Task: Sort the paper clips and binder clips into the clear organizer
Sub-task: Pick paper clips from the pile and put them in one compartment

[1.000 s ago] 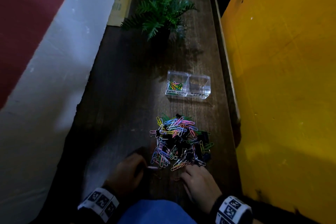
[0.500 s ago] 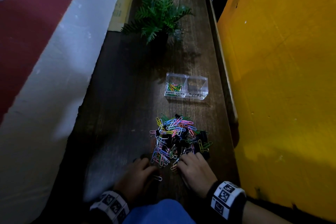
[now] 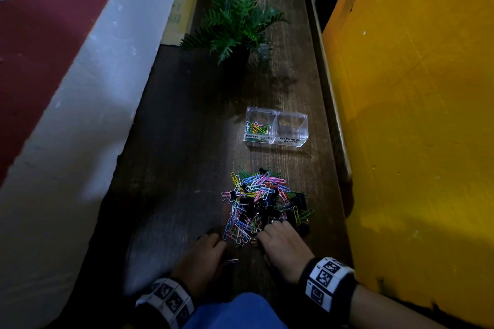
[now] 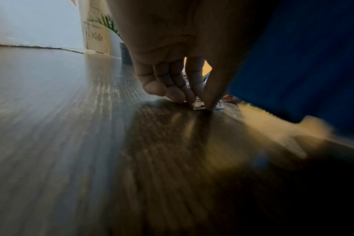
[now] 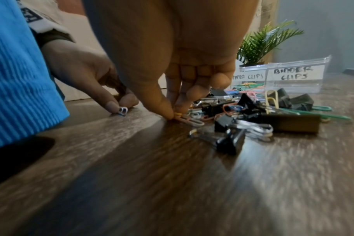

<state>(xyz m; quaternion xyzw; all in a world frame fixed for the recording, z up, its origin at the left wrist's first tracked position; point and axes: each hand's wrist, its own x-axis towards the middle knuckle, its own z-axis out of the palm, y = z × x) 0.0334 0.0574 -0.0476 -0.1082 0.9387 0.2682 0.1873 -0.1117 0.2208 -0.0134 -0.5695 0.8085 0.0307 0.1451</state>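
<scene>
A mixed pile [image 3: 264, 203] of coloured paper clips and black binder clips lies on the dark wooden table [image 3: 173, 168]. Beyond it stands the clear two-part organizer [image 3: 275, 128]; its left part, labelled paper clips, holds several clips, and its right part, labelled binder clips, looks bare. My left hand [image 3: 207, 248] is at the pile's near left and pinches a pale blue paper clip [image 5: 122, 111] against the table between thumb and forefinger. My right hand [image 3: 278, 239] is at the pile's near edge, its thumb and forefinger pinching a yellow paper clip [image 5: 177, 114].
A potted fern [image 3: 235, 24] stands farther back on the table. A yellow wall [image 3: 414, 115] runs along the right side, a white and red surface [image 3: 66, 88] along the left. A small black binder clip [image 5: 228, 142] lies apart at the pile's near side.
Both hands have moved forward to the near edge of the pile. The right fingers have closed on a clip there; the left hand has shifted right with its clip.
</scene>
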